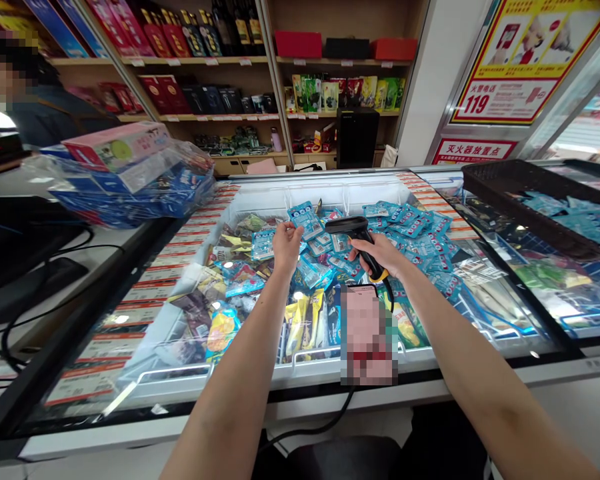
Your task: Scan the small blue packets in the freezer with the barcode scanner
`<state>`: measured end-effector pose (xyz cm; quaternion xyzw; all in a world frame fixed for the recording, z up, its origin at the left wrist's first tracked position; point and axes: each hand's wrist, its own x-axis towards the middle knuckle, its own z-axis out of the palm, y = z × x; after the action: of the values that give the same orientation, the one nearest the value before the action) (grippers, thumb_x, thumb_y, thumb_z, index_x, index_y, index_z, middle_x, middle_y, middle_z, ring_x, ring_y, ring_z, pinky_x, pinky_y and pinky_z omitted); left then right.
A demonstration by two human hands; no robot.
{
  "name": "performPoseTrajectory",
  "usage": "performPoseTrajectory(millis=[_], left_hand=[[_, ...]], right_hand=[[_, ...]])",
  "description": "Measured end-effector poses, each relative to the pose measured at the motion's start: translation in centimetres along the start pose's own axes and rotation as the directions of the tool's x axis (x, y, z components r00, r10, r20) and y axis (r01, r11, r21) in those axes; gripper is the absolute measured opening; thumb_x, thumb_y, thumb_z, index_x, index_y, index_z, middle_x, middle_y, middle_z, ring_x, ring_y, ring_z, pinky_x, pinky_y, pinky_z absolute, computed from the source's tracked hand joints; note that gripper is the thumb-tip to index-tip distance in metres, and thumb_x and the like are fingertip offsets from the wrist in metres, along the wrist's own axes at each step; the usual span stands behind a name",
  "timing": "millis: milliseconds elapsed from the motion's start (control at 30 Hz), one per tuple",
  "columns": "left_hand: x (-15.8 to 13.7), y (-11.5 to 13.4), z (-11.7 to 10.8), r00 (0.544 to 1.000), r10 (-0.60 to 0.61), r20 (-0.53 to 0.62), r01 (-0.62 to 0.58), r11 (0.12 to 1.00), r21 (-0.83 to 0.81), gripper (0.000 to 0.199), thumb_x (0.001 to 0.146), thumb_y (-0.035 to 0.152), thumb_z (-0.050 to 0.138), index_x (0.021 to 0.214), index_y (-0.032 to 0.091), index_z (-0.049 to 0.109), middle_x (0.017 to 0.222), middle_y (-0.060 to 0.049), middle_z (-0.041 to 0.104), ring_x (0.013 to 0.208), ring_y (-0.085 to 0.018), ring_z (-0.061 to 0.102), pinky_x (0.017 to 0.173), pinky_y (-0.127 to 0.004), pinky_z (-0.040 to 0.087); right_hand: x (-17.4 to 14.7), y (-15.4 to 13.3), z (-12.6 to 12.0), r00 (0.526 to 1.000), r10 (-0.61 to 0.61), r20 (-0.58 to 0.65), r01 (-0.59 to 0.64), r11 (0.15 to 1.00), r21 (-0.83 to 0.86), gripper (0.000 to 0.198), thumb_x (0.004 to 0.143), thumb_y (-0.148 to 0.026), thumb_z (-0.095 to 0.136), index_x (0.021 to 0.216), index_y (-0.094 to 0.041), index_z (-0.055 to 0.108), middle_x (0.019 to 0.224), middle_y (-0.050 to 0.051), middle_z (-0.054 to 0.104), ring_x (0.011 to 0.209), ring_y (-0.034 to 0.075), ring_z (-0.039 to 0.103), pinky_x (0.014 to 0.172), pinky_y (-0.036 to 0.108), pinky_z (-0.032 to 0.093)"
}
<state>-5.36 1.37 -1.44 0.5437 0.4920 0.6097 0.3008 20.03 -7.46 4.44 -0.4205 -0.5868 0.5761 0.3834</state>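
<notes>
My left hand (287, 245) pinches the lower edge of a small blue packet (306, 221), tilted up from the freezer top. In my right hand (381, 255) is a black and yellow barcode scanner (350, 227), its head turned left toward that packet. A cable runs down from its handle. Many similar blue packets (414, 221) lie heaped to the right of the scanner, with others scattered between and under my hands. Nearer to me, a phone (365, 320) lies on the glass, its screen blurred out.
Beneath the glass of the chest freezer (330, 395) are wrapped ice creams (304, 319). Plastic-wrapped boxes (125, 173) stand at the left, beside loose cables. A dark basket (525, 193) with more blue packets is at the right. Behind are stocked shelves (205, 61); a person (55, 100) is far left.
</notes>
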Motion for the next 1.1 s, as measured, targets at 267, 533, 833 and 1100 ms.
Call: performPoseTrajectory(millis=[267,533,833,1100], left_hand=[[0.1,-0.1,0.0,1.0,0.011,0.001,-0.011,1.0,0.005,0.032,0.079,0.044,0.066,0.092,0.02,0.05,0.068,0.001,0.057,0.057,-0.013,0.052,0.053,-0.025,0.042],[-0.5,0.2,-0.3,0.993,0.059,-0.1,-0.047,0.992,0.114,0.038,0.085,0.048,0.058,0.107,0.018,0.05,0.074,-0.002,0.06,0.061,-0.016,0.057,0.059,-0.029,0.045],[-1.1,2.2,-4.3,0.984,0.11,-0.143,-0.003,0.801,0.599,0.042,0.084,0.029,0.052,0.123,0.013,0.053,0.081,-0.009,0.066,0.087,-0.028,0.064,0.085,-0.041,0.047],[-2.2,2.7,-8.0,0.979,0.117,-0.167,0.046,0.671,0.74,0.052,0.085,0.033,0.047,0.129,0.007,0.052,0.074,-0.012,0.064,0.088,-0.035,0.063,0.087,-0.05,0.047]], right_hand=[[0.1,0.1,0.0,1.0,-0.017,-0.004,0.017,1.0,0.012,0.032,0.084,-0.047,0.062,0.097,-0.018,0.06,0.055,0.001,0.065,0.037,0.012,0.053,0.033,0.021,0.039],[-0.1,-0.2,0.1,0.999,-0.021,-0.031,0.022,0.999,0.028,0.034,0.084,-0.048,0.062,0.099,-0.018,0.06,0.057,0.001,0.067,0.035,0.012,0.052,0.032,0.022,0.039],[-0.4,-0.8,0.2,0.999,-0.045,-0.031,0.048,0.993,0.104,0.033,0.082,-0.045,0.065,0.098,-0.017,0.059,0.075,0.005,0.072,0.039,0.01,0.053,0.033,0.022,0.043],[-0.4,-0.9,0.1,0.998,-0.032,-0.061,0.039,0.994,0.104,0.032,0.082,-0.044,0.065,0.095,-0.015,0.06,0.075,0.006,0.072,0.039,0.01,0.053,0.033,0.022,0.043]])
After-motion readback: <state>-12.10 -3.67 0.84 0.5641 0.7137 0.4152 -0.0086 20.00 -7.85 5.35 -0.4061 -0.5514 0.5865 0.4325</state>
